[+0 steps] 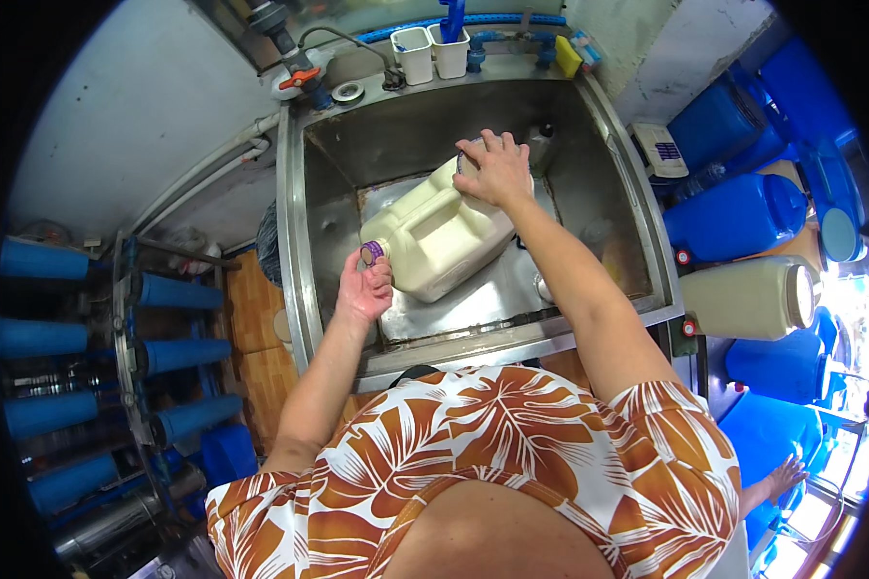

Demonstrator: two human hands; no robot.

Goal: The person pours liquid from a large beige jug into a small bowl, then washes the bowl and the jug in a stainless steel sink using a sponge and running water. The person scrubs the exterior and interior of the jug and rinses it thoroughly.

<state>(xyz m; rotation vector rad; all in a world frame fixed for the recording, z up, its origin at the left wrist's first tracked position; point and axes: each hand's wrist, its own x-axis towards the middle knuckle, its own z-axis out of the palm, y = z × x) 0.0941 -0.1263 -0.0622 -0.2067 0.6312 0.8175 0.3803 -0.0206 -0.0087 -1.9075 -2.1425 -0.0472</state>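
A large cream plastic water jug [434, 235] lies tilted in a stainless steel sink [293, 217]. At its lower left end, the fingers of my left hand [366, 288] are closed around the purple-rimmed spout cap [371, 253]. Over the wide round lid [469, 165] at the jug's upper right end, my right hand [496, 170] rests with its fingers spread. A dark-capped clear bottle [541, 148] stands in the sink's back right part, just beyond my right hand.
Two white plastic cups [413, 56], a yellow sponge [568, 58] and an orange-handled valve [300, 78] are along the sink's back edge. Blue jugs [735, 217] and another cream jug [746, 298] stand at the right. Another person's hand [786, 478] shows at lower right. Blue filter cylinders [181, 292] line the left.
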